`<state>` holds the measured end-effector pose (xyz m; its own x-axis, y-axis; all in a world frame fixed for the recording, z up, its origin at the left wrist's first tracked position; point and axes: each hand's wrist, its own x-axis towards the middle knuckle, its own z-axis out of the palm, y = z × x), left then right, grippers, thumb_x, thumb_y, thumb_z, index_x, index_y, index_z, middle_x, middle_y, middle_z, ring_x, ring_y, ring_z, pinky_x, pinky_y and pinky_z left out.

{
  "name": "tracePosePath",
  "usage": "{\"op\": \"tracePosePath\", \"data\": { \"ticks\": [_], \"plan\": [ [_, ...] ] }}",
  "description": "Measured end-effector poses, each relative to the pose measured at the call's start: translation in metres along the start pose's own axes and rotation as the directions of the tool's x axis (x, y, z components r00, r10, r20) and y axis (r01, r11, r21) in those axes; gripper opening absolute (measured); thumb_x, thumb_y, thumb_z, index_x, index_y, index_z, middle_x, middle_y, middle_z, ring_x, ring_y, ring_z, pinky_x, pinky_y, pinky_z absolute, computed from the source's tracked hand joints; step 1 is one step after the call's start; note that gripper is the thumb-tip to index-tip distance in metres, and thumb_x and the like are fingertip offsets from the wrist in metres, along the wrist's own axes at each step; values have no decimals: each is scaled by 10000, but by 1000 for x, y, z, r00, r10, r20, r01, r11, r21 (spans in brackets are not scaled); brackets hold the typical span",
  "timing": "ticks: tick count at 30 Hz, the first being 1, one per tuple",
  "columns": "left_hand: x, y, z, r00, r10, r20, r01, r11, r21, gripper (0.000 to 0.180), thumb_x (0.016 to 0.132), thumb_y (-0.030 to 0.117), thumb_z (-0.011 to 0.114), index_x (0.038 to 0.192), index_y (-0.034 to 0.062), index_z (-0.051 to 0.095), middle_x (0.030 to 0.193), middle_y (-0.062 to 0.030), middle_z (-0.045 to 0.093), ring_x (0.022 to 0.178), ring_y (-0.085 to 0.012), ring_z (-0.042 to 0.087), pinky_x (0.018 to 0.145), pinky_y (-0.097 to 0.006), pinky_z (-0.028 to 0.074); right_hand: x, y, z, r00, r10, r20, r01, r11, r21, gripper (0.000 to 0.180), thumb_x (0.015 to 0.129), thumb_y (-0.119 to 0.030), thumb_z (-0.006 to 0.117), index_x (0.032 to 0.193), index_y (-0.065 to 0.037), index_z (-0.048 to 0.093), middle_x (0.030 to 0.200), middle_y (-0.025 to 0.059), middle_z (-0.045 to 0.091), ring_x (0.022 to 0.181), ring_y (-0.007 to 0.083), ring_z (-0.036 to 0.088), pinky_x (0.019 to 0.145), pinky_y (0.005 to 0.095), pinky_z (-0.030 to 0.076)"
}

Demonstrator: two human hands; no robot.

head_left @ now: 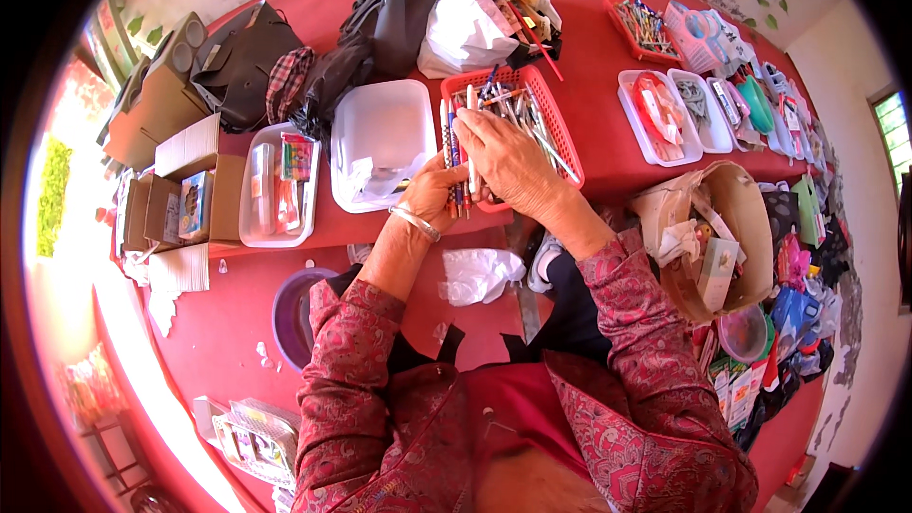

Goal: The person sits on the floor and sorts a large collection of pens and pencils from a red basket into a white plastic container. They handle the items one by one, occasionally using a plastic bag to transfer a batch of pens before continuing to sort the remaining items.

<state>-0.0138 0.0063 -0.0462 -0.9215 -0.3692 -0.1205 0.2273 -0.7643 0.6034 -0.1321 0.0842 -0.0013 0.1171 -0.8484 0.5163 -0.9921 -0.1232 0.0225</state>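
**Two hands sorting pens over a red basket**

In the middle of the frame the person is holding a bundle of pens (458,166) in the left hand (435,188). The fingers of this hand are closing around the bundle, so the pens are standing together and are not spreading; a silver bangle (415,221) is sitting on that wrist. The right hand (508,160) is lying over the red basket (559,128), palm down, with its fingers reaching into the loose pens there. I cannot tell if these fingers are pinching one pen or only touching them.

The basket is resting on the red table (598,57), just right of a clear plastic box (380,138), probably so both are within easy reach. At the left of the frame a white tray (275,185) is holding small coloured packets, with cardboard boxes (185,185) beside it. At the upper right, more white trays (665,119) are keeping other small goods apart by kind. A brown paper bag (727,237) is standing open at the right.
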Motion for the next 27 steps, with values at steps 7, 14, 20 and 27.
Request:
{"op": "tracePosePath", "data": {
  "ticks": [7, 14, 20, 27],
  "plan": [
    [-5, 7, 18, 992, 66, -105, -79, 988, -130, 218, 838, 32, 411, 1053, 5, 439, 883, -89, 559, 668, -168, 579, 540, -267, 499, 2, -6, -3, 999, -40, -29, 36, 989, -144, 460, 740, -146, 478, 1157, 36, 414, 1183, 175, 439, 1105, 271, 420, 931, 356, 325],
    [-8, 11, 8, 999, 29, -17, -27, 996, 88, 316, 792, -7, 432, 1107, -19, 419, 904, -102, 557, 735, -163, 566, 557, -251, 478, 4, 1, -8, 979, 131, -158, -69, 935, 347, 411, 750, -114, 495, 1138, 8, 440, 1086, 164, 508, 1016, 269, 486, 892, 363, 355],
    [-4, 7, 21, 996, -37, 76, 40, 999, -37, 442, 776, 18, 455, 1203, -9, 346, 924, -101, 510, 708, -130, 501, 516, -216, 423, -7, 38, -7, 709, 333, 621, -482, -414, 772, 446, 816, -417, 512, 992, -7, 519, 886, 115, 573, 741, 149, 562, 623, 262, 457],
    [-14, -10, 21, 969, -237, 75, 239, 971, -11, 158, 809, 209, 562, 805, 106, 442, 605, -12, 407, 518, -112, 415, 441, -241, 371, -5, 3, 43, 724, 266, 636, -522, -392, 758, 299, 778, -270, 558, 783, 29, 570, 687, 88, 595, 520, 130, 538, 454, 228, 418]
  ]
}}
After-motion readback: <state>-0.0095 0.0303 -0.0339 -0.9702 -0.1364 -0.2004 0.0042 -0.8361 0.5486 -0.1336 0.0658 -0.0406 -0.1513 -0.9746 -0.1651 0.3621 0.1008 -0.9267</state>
